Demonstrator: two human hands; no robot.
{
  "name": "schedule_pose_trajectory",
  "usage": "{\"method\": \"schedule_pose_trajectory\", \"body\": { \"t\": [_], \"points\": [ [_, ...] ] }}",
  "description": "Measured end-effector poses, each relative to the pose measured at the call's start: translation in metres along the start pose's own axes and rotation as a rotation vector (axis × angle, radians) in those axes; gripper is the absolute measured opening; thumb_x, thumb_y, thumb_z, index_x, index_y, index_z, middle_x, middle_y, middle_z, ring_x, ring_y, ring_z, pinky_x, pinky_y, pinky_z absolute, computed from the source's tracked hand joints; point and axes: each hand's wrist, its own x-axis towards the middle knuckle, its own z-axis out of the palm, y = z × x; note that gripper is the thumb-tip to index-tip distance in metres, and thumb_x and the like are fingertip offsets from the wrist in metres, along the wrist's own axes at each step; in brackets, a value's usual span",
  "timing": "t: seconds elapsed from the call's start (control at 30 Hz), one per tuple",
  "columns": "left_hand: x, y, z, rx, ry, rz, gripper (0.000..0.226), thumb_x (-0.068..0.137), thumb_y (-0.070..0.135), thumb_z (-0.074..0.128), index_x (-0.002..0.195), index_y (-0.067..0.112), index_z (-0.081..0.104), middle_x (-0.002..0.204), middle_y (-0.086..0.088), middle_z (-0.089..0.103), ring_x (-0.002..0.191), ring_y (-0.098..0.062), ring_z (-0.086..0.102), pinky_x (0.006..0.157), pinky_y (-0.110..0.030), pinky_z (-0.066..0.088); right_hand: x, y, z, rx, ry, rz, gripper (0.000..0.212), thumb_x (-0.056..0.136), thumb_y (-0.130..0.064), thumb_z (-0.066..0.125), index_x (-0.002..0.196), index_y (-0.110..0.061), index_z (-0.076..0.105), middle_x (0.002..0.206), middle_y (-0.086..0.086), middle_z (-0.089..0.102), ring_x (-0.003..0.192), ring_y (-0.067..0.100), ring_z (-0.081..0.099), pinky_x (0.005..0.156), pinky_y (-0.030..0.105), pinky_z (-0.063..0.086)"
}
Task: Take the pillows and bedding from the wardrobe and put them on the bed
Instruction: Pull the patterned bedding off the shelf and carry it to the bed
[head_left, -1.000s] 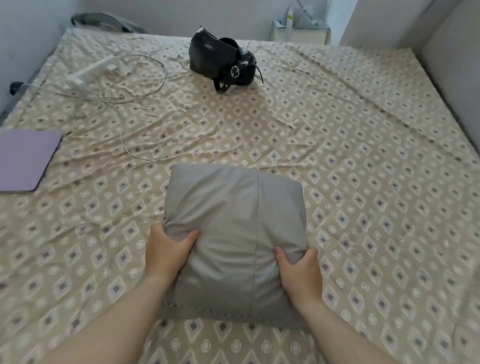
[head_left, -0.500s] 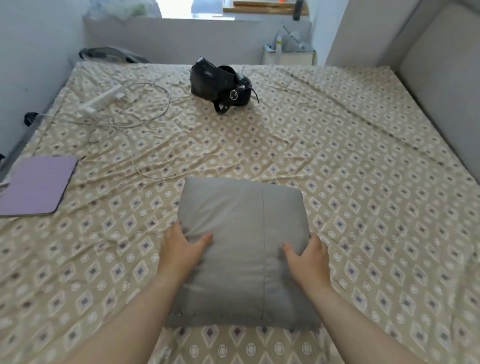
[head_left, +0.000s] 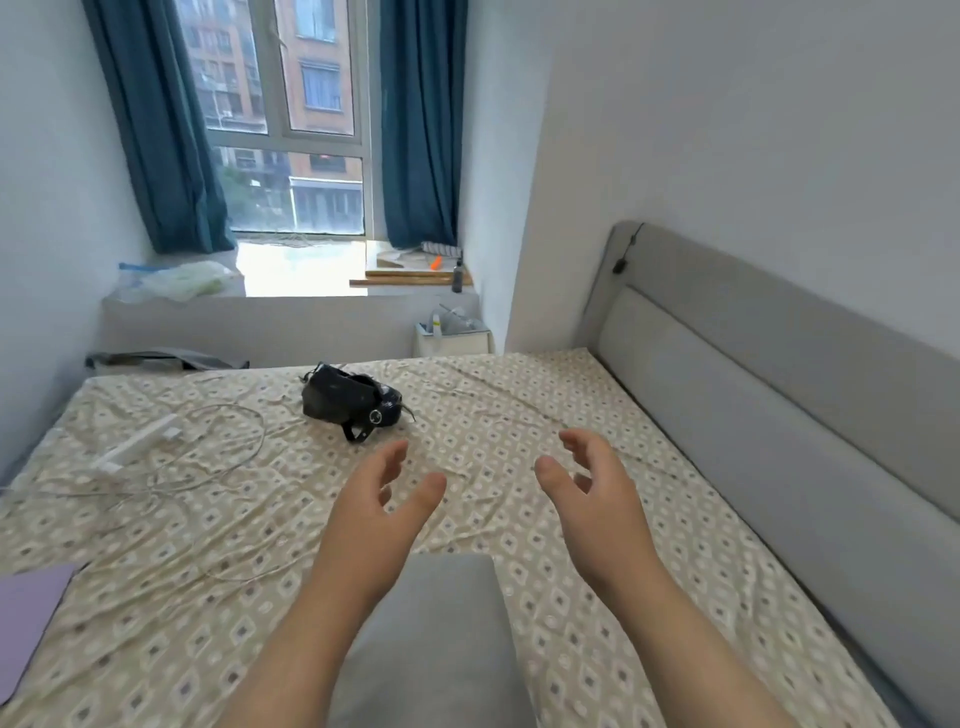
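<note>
A grey pillow (head_left: 441, 639) lies flat on the bed (head_left: 597, 545), near its front edge, partly hidden behind my forearms. The bed has a beige sheet with a diamond pattern. My left hand (head_left: 379, 509) is raised above the bed beyond the pillow, with relaxed fingers and nothing in it. My right hand (head_left: 592, 493) is raised beside it, fingers loosely spread, also holding nothing. Neither hand touches the pillow. The wardrobe is out of view.
A black bag (head_left: 350, 405) sits mid-bed toward the far side. A white power strip (head_left: 137, 447) with tangled cables lies at the left. A purple tablet (head_left: 28, 623) rests at the left edge. A grey headboard (head_left: 779, 405) runs along the right. A window with blue curtains is behind.
Both hands let go of the pillow and lifted off it, forward over the bed. The view tilted up, so the window and headboard came into sight.
</note>
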Motion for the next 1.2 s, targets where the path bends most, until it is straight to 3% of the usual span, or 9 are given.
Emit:
{"method": "schedule_pose_trajectory", "body": {
  "t": [0.1,0.33,0.5,0.6,0.73,0.87,1.03,1.2],
  "points": [
    [-0.007,0.056,0.011,-0.046,-0.055,0.087,0.059,0.077,0.052,0.067,0.129,0.028,0.052,0.130,0.006,0.055,0.121,-0.013,0.052,0.102,-0.035,0.041,-0.016,-0.034,-0.049,-0.040,0.067,-0.045,0.044,0.090,-0.039,0.059,0.131,-0.030,0.047,0.127,-0.016,0.047,0.122,0.008,0.045,0.107,0.035,0.037],
    [-0.040,0.158,0.073,-0.126,-0.223,0.301,0.075,0.071,0.054,0.060,0.138,0.023,0.046,0.132,0.006,0.052,0.121,-0.010,0.049,0.100,-0.030,0.038,-0.072,-0.070,-0.175,-0.083,0.330,-0.087,0.045,0.089,-0.043,0.058,0.130,-0.027,0.047,0.131,-0.012,0.048,0.124,0.006,0.044,0.106,0.033,0.036],
    [-0.097,0.206,0.119,-0.191,-0.393,0.421,0.087,0.063,0.068,0.058,0.138,0.025,0.046,0.135,0.004,0.052,0.124,-0.012,0.050,0.105,-0.036,0.039,-0.140,-0.070,-0.255,-0.127,0.530,-0.068,0.045,0.089,-0.042,0.059,0.129,-0.025,0.048,0.130,-0.010,0.050,0.123,0.005,0.044,0.106,0.034,0.037],
    [-0.145,0.233,0.151,-0.230,-0.521,0.462,0.087,0.060,0.069,0.056,0.136,0.028,0.046,0.135,0.005,0.052,0.124,-0.014,0.050,0.104,-0.037,0.040,-0.195,-0.064,-0.302,-0.148,0.664,-0.025,0.052,0.082,-0.050,0.057,0.127,-0.026,0.049,0.130,-0.008,0.051,0.122,0.005,0.045,0.107,0.034,0.037],
    [-0.200,0.254,0.180,-0.291,-0.652,0.490,0.087,0.060,0.070,0.057,0.136,0.029,0.046,0.136,0.004,0.052,0.125,-0.015,0.050,0.105,-0.042,0.040,-0.265,-0.057,-0.344,-0.165,0.786,0.065,0.039,0.090,-0.037,0.061,0.126,-0.028,0.049,0.130,-0.009,0.051,0.124,0.007,0.045,0.106,0.034,0.038],
    [-0.262,0.277,0.210,-0.373,-0.775,0.516,0.084,0.059,0.069,0.057,0.133,0.029,0.047,0.132,0.006,0.053,0.124,-0.011,0.050,0.106,-0.036,0.039,-0.337,-0.064,-0.384,-0.251,0.897,0.118,0.040,0.090,-0.038,0.059,0.127,-0.028,0.049,0.131,-0.011,0.051,0.123,0.005,0.045,0.106,0.033,0.038],
    [-0.332,0.310,0.260,-0.470,-0.983,0.576,0.086,0.060,0.069,0.058,0.134,0.026,0.049,0.134,0.005,0.054,0.126,-0.011,0.049,0.108,-0.043,0.039,-0.419,-0.078,-0.429,-0.338,1.086,0.176,0.040,0.091,-0.039,0.056,0.129,-0.031,0.047,0.131,-0.015,0.048,0.123,0.002,0.043,0.106,0.029,0.036],
    [-0.410,0.350,0.326,-0.531,-1.212,0.615,0.084,0.061,0.070,0.053,0.133,0.027,0.049,0.133,0.005,0.053,0.125,-0.012,0.050,0.103,-0.035,0.039,-0.496,-0.084,-0.469,-0.413,1.319,0.291,0.042,0.091,-0.040,0.057,0.131,-0.032,0.046,0.132,-0.015,0.047,0.124,0.004,0.042,0.106,0.029,0.034]
  ]
}}
